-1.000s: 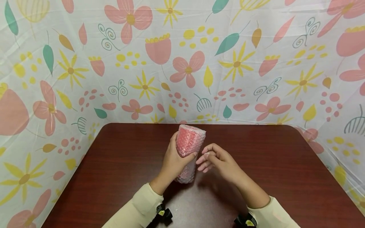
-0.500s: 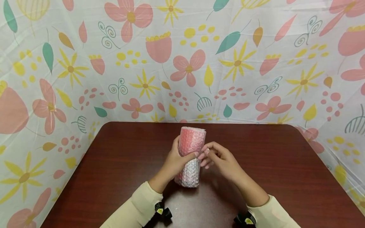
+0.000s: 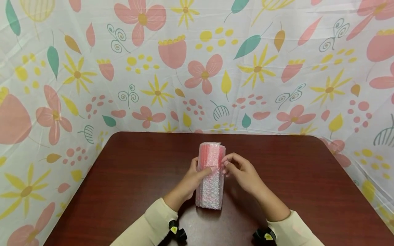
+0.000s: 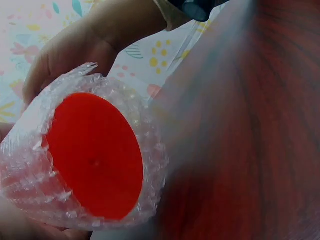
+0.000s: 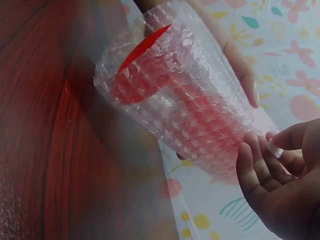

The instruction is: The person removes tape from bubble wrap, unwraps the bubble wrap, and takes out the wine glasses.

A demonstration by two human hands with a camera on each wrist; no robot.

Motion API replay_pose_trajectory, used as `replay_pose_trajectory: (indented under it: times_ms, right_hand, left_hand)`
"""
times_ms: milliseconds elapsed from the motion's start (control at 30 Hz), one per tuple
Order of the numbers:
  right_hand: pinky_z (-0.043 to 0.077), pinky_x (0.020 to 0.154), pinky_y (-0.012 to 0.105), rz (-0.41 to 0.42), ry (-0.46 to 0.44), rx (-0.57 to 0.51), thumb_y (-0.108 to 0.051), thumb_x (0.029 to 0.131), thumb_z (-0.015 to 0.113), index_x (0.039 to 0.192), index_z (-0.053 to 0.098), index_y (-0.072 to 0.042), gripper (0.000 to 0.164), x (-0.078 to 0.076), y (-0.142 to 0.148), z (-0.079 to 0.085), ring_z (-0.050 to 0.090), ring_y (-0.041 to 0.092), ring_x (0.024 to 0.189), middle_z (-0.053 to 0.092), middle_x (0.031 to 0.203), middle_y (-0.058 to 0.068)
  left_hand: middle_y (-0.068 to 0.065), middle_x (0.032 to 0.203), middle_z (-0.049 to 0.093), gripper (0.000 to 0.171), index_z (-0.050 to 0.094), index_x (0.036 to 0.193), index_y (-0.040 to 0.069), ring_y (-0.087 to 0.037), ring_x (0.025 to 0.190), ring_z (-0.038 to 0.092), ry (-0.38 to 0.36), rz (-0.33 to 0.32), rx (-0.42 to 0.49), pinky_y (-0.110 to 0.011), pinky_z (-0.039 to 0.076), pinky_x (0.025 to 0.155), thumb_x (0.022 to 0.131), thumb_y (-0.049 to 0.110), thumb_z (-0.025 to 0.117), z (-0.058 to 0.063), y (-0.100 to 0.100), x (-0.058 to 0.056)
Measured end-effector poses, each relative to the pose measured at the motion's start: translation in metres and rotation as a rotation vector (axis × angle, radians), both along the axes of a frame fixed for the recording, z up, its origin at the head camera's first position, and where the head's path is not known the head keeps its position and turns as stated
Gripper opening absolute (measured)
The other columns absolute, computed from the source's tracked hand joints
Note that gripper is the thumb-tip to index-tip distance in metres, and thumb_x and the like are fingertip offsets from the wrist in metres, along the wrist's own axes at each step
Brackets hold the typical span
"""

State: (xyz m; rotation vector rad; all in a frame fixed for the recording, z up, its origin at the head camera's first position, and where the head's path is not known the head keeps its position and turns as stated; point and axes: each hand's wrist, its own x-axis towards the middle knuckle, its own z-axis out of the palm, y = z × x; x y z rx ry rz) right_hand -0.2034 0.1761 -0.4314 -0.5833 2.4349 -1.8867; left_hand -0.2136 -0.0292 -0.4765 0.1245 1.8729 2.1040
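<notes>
A red, round-ended object wrapped in bubble wrap [image 3: 210, 191] is held upright, leaning slightly, above the table. My left hand [image 3: 191, 179] grips it from the left, thumb across its front. The flat red end [image 4: 97, 155] shows inside the wrap in the left wrist view; what the object is cannot be told. On its other side is my right hand [image 3: 245, 173], fingertips at the wrap's right edge. Between that hand's thumb and finger, a small white strip [image 5: 275, 148] is pinched, looking like a bit of tape.
A dark reddish-brown wooden table [image 3: 138, 160] with rounded far corners lies beneath the hands. Behind it and at both sides hangs a white cloth [image 3: 172, 20] printed with flowers and leaves. A black wrist mount [image 3: 178, 232] sits at the left sleeve.
The bubble-wrapped object has turned in my left hand and shifted slightly right and toward me, standing straighter. The right fingertips, apart from it a second ago, now meet its edge.
</notes>
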Motion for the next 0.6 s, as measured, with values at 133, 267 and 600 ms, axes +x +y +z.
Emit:
replay_pose_trajectory:
  times_ms: [133, 267, 600]
  right_hand:
    - [0.059, 0.069, 0.034, 0.01, -0.009, -0.002, -0.007, 0.104, 0.053, 0.107, 0.063, 0.001, 0.013, -0.003, -0.001, -0.004, 0.064, 0.018, 0.077, 0.062, 0.092, 0.02]
    - [0.058, 0.069, 0.03, 0.016, -0.051, 0.004, -0.008, 0.104, 0.053, 0.107, 0.062, 0.003, 0.015, -0.007, -0.002, -0.005, 0.062, 0.014, 0.076, 0.06, 0.093, 0.02]
    - [0.055, 0.067, 0.027, -0.027, -0.106, 0.042, -0.007, 0.102, 0.052, 0.108, 0.063, 0.005, 0.016, -0.014, 0.001, -0.004, 0.058, 0.012, 0.072, 0.058, 0.091, 0.015]
  left_hand:
    - [-0.018, 0.13, 0.054, 0.075, 0.026, 0.148, 0.012, -0.023, 0.105, 0.062, -0.021, -0.038, -0.021, -0.035, 0.053, 0.086, 0.091, 0.038, 0.069, -0.004, 0.002, 0.003]
    - [-0.019, 0.134, 0.051, 0.075, 0.025, 0.15, 0.008, -0.025, 0.112, 0.059, -0.026, -0.079, -0.069, -0.038, 0.05, 0.093, 0.095, 0.043, 0.062, -0.009, 0.005, 0.005]
    - [-0.016, 0.131, 0.059, 0.059, 0.036, 0.148, 0.008, -0.02, 0.111, 0.064, 0.189, -0.245, -0.173, -0.034, 0.052, 0.094, 0.103, 0.044, 0.048, -0.012, 0.011, 0.0]
